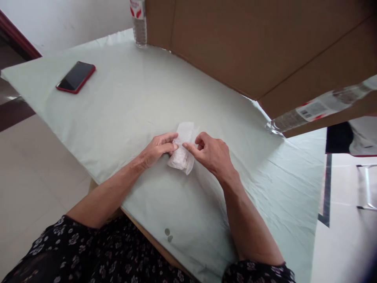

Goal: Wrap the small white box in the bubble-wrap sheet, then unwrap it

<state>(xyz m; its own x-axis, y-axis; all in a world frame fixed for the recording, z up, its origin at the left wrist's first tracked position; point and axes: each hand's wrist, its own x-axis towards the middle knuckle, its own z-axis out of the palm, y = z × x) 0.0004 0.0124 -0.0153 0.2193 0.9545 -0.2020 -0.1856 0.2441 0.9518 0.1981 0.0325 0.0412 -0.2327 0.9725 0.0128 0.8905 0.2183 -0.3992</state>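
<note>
A small packet of clear bubble wrap (180,156) is held just above or on the table in front of me; what it wraps, if anything, cannot be made out. My left hand (159,148) grips its left side between thumb and fingers. On the other side, my right hand (210,151) has its fingers curled, with the thumb tip against the wrap's right part. Whether the right fingers also pinch the edge of the film is hard to see.
A pale green cloth covers the table (123,106). A phone in a red case (76,77) lies at the far left. Behind stands a large brown cardboard panel (218,43), with one plastic bottle (140,27) at its left and another bottle (318,106) at its right.
</note>
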